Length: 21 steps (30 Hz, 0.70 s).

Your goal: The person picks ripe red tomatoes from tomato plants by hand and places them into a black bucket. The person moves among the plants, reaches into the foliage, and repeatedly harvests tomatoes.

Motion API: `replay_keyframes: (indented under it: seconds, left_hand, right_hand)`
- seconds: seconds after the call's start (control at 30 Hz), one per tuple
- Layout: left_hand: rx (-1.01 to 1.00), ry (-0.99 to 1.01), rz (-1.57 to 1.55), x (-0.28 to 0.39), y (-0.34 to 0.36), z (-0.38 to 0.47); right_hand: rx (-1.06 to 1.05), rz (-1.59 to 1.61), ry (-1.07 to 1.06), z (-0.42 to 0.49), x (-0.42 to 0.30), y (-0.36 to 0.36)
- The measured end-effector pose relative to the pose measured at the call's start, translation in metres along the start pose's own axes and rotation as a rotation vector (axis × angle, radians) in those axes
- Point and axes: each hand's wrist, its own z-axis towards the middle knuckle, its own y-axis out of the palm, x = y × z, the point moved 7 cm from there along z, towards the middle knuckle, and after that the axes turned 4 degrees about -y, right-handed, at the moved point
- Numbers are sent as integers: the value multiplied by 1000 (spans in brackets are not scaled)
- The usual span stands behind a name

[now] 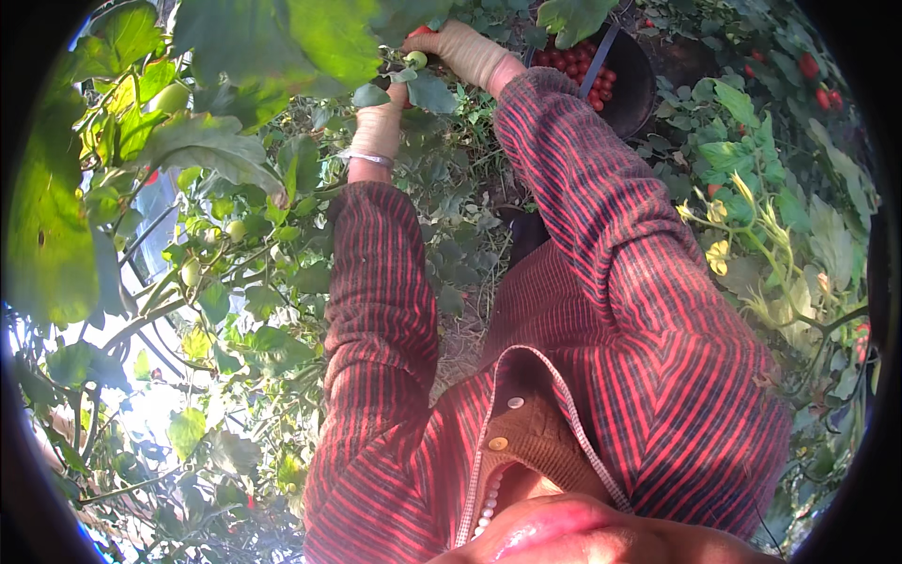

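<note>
My right hand [461, 51], in a tan fabric glove, reaches forward among tomato leaves with its fingers pointing left. A red tomato [421, 31] shows at its fingertips, partly covered, and a small green tomato [416, 60] hangs just below them. My left hand [378, 127] wears a similar glove, with a pale band at the wrist. Its fingers are mostly behind leaves [431, 92], close to my right hand, and a bit of red shows beside them. Whether either hand grips a fruit is hidden.
A dark bucket [634, 88] with a grey handle [599, 60] stands past my right forearm, holding many small red tomatoes [574, 63]. Large leaves [282, 42] hang close to the camera at upper left. Stems with green tomatoes [190, 271] line the left; yellow flowers [717, 255] stand at right.
</note>
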Motion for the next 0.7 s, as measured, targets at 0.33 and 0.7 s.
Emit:
replay_keyframes:
  seconds: [0.33, 0.7]
  left_hand:
    - [-343, 259, 1109, 15, 33, -5]
    - [-43, -60, -261, -85, 35, 53]
  right_hand:
    - [67, 25, -161, 0, 6, -12]
    - [291, -701, -93, -42, 53, -90]
